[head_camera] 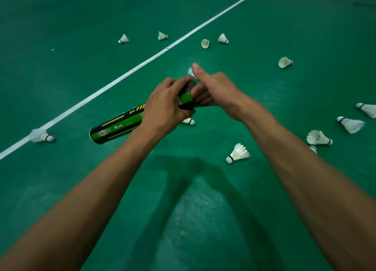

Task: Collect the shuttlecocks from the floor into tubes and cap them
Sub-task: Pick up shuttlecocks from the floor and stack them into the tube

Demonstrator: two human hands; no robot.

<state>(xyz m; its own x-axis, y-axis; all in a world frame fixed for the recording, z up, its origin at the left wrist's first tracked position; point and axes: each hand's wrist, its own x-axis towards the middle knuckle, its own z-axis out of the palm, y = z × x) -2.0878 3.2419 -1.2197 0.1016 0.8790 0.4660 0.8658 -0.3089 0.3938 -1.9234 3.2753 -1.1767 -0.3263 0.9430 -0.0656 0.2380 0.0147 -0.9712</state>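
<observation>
From the head camera I look down at a green floor (pixel 203 209) with a white line (pixel 130 72) running across it from the near left to the far right. My left hand (pixel 166 110) is wrapped tight around a black and green tube (pixel 120 125), close to its far end. The tube is up in the air, lying almost flat, just on the near side of the line. My right hand (pixel 213 91) is at that far end, with its fingers curled around the tip and its thumb sticking up and out. I cannot tell if the dark tip is a cap or an open mouth, or if anything is being pushed in. I also cannot see inside the tube, so I do not know how full it is. Lots of shuttlecocks (pixel 237 153) lie on the floor: four far away near the line, one on the line at the left, one under my hands, one behind my thumb, and a bunch on the right side. I count about a dozen. I see only this one tube. So I think most of the job is left: many more to pick up, and then the capping.
</observation>
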